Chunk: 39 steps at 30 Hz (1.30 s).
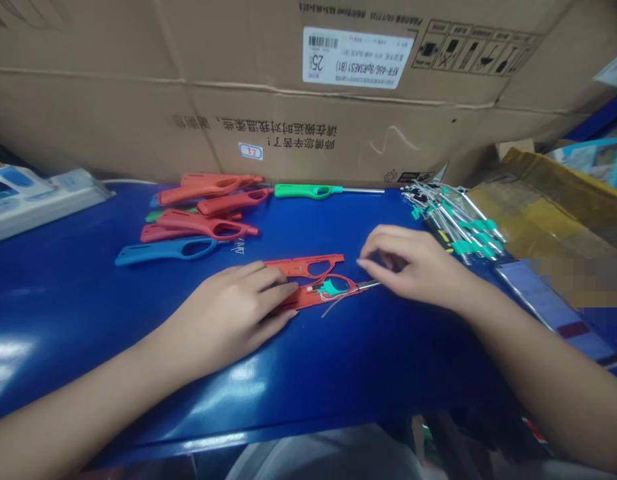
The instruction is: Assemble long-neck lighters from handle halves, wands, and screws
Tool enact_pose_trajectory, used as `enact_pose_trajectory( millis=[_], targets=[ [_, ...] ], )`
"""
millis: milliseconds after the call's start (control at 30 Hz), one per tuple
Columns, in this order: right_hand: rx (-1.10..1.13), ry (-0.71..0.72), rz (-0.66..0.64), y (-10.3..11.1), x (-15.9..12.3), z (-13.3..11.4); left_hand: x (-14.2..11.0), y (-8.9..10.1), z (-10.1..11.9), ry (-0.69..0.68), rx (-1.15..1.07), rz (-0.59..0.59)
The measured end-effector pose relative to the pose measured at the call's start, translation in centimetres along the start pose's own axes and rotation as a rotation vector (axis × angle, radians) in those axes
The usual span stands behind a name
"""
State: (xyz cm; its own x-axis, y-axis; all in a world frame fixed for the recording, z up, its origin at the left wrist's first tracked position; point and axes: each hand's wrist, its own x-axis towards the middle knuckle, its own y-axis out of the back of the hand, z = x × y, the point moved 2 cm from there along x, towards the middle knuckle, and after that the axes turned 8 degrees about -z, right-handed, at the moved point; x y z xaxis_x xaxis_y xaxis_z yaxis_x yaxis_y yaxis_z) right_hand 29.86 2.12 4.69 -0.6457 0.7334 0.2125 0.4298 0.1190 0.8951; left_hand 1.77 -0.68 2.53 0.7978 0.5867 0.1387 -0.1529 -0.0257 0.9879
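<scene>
My left hand [243, 300] rests on the table with its fingers closed over the handle end of an orange-red lighter casing half [315, 300]. In that half lie a teal trigger [333, 287], thin wires and a metal tube [368, 285] pointing right. The matching casing half [308, 268] lies just behind it, partly under my left fingers. My right hand [413, 267] hovers over the tube's end, thumb and forefinger drawn together in a pinch. Whatever sits between those fingertips is too small to make out. The tube's far end is hidden by this hand.
Several red, orange and blue lighter casings [188, 223] are piled at the back left, beside a green lighter [308, 191]. Metal tubes with teal triggers [461, 223] lie back right, near a phone [553, 307]. A large cardboard box [238, 113] walls the back; a power strip [48, 200] stands left.
</scene>
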Motion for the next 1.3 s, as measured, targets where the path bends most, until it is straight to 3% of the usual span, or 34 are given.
enact_pose_trajectory(
  millis=[133,367,500,800,1100,1300],
  targets=[
    [-0.206,-0.237,0.228,2.0,-0.2,3.5,-0.2,-0.1,-0.3,0.033,-0.058,-0.012],
    [-0.432,-0.752,0.256,6.4,-2.9,11.4,0.0,-0.5,-0.1,0.052,-0.245,-0.043],
    [-0.445,-0.784,0.227,6.6,-3.5,13.2,0.0,-0.8,-0.2,0.052,-0.288,-0.021],
    [-0.49,-0.804,0.148,3.8,-2.6,13.7,-0.1,-0.5,-0.3,0.021,-0.281,-0.007],
    [-0.548,-0.962,0.103,4.5,-3.3,14.2,-0.2,-0.1,-0.3,-0.023,-0.221,0.154],
    [-0.551,-0.969,0.028,4.6,-3.3,14.3,-0.2,0.1,-0.3,-0.009,-0.263,0.09]
  ],
)
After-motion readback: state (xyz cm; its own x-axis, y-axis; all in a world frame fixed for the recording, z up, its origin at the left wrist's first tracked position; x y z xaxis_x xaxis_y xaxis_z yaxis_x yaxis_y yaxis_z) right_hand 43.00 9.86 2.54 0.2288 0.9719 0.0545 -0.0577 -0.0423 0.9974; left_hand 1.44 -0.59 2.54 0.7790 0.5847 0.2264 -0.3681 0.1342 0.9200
